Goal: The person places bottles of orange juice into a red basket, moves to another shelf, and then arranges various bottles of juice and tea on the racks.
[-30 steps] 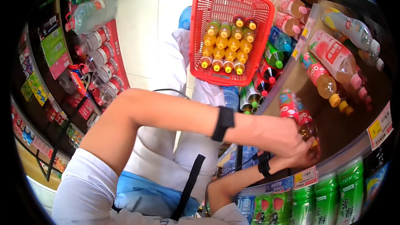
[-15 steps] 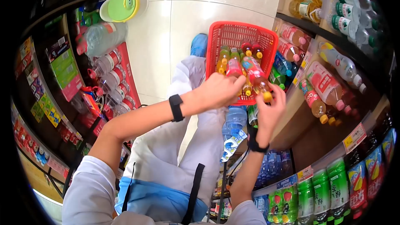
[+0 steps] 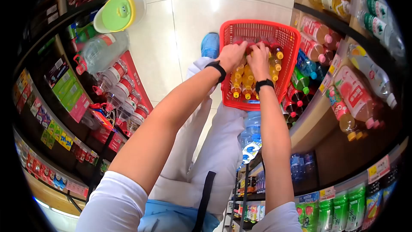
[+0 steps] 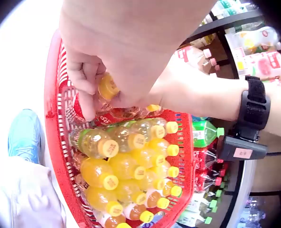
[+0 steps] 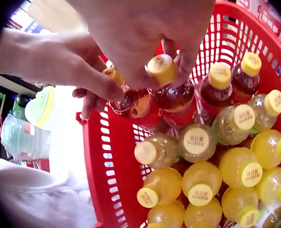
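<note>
In the head view my left hand (image 3: 233, 55) and right hand (image 3: 259, 63) are side by side over the far part of a red plastic basket (image 3: 296, 45). My left hand pinches a red-labelled drink bottle (image 5: 133, 102) near its yellow cap, by the basket wall. With its fingers round another yellow cap, my right hand holds a second red-labelled drink bottle (image 5: 177, 99) beside it. Both bottles stand down inside the basket. Two more dark red bottles (image 5: 220, 90) adjoin them, and rows of yellow drink bottles (image 4: 123, 166) fill the near part.
Shelves of bottles (image 3: 356, 88) line the right side, with green bottles (image 3: 341, 210) lower down. Large water bottles (image 3: 103, 53) and a green-lidded bin (image 3: 118, 13) stand to the left. A blue-covered shoe (image 3: 210, 45) is beside the basket on the tiled floor (image 3: 193, 8).
Both hands moved from the right-hand shelf to the basket, bringing two red-labelled bottles. Since the middle frame, those bottles have gone from lying over the yellow ones to standing at the basket's far side.
</note>
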Available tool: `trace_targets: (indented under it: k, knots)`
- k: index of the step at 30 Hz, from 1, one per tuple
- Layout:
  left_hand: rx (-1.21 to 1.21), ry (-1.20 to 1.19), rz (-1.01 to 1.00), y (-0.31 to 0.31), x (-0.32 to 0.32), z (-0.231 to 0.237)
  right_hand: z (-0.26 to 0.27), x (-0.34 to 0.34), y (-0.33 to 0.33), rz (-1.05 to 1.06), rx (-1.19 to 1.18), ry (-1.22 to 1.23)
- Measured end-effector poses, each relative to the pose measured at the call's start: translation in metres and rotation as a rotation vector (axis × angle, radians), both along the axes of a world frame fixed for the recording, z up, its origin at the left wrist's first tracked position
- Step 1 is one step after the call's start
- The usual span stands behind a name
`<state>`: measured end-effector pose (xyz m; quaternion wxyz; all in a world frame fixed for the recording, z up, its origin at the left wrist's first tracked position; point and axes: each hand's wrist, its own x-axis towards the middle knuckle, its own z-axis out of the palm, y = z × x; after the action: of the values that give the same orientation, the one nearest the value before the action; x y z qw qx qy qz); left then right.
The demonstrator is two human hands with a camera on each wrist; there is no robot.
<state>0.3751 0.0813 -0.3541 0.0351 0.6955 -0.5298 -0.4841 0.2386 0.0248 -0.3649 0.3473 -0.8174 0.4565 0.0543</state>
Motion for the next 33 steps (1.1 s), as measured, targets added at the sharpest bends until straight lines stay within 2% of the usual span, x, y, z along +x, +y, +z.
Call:
trace_targets:
  k: [1, 2, 3, 4, 5, 6, 7, 8, 9, 11, 13, 15, 17, 19, 21, 22, 25, 27, 31, 32, 33]
  knots:
    - [0.09, 0.02, -0.012, -0.006, 0.01, -0.003, -0.015, 0.012, 0.002, 0.003, -0.034, 0.026]
    - [0.027, -0.045, -0.066, 0.009, 0.017, -0.028, -0.018, 0.03, -0.001, -0.106, 0.155, -0.08]
    - [-0.101, 0.025, -0.172, 0.011, -0.022, -0.041, -0.028, 0.023, 0.004, -0.074, 0.017, -0.071]
    - [-0.15, 0.023, -0.081, 0.013, 0.012, -0.027, -0.038, 0.013, 0.013, -0.05, -0.125, -0.055]
    - [0.028, 0.036, -0.016, 0.012, 0.035, -0.008, -0.027, 0.04, 0.021, -0.043, -0.175, -0.05]
    - [0.001, 0.001, -0.017, 0.0, -0.009, -0.036, -0.036, 0.002, 0.01, 0.052, -0.279, 0.095]
    - [0.002, 0.025, -0.044, 0.014, 0.019, -0.05, -0.033, 0.028, 0.018, 0.065, -0.24, 0.049]
    - [0.078, -0.023, -0.067, 0.02, 0.036, -0.048, -0.026, 0.051, 0.025, -0.049, -0.141, 0.017]
    - [0.12, -0.064, -0.111, 0.005, 0.018, -0.042, -0.013, 0.034, 0.013, -0.185, -0.077, -0.009]
    - [0.132, -0.041, -0.12, 0.01, 0.009, -0.037, 0.003, 0.021, 0.014, -0.238, -0.027, -0.006]
    - [0.164, -0.049, -0.089, 0.01, -0.008, -0.024, 0.031, -0.003, 0.013, -0.261, -0.095, -0.116]
    - [0.247, -0.114, -0.121, 0.006, -0.029, -0.005, 0.062, -0.031, 0.014, -0.39, -0.113, -0.252]
    - [-0.022, -0.143, -0.232, -0.007, -0.039, 0.03, 0.118, -0.059, 0.002, -0.455, -0.215, -0.396]
    - [-0.232, -0.136, -0.278, -0.023, -0.06, 0.069, 0.174, -0.097, 0.001, -0.607, -0.292, -0.39]
    - [-0.268, -0.158, -0.335, -0.041, -0.086, 0.11, 0.208, -0.15, 0.01, -0.839, -0.252, -0.346]
    - [-0.342, -0.084, -0.327, -0.047, -0.096, 0.133, 0.238, -0.163, 0.011, -1.23, 0.013, -0.427]
    - [-0.449, 0.131, -0.276, -0.061, -0.129, 0.19, 0.271, -0.222, -0.014, -1.247, -0.336, -0.358]
    - [-0.502, 0.248, -0.211, -0.07, -0.151, 0.218, 0.273, -0.256, -0.037, -1.2, -0.541, -0.408]
    - [-0.76, 0.34, -0.094, -0.098, -0.196, 0.267, 0.294, -0.278, -0.088, -1.112, -0.646, -0.348]
    - [-0.756, 0.32, -0.07, -0.104, -0.21, 0.274, 0.302, -0.272, -0.1, -1.157, -0.634, -0.332]
    - [-0.855, 0.309, -0.019, -0.109, -0.225, 0.283, 0.306, -0.269, -0.108, -1.171, -0.62, -0.328]
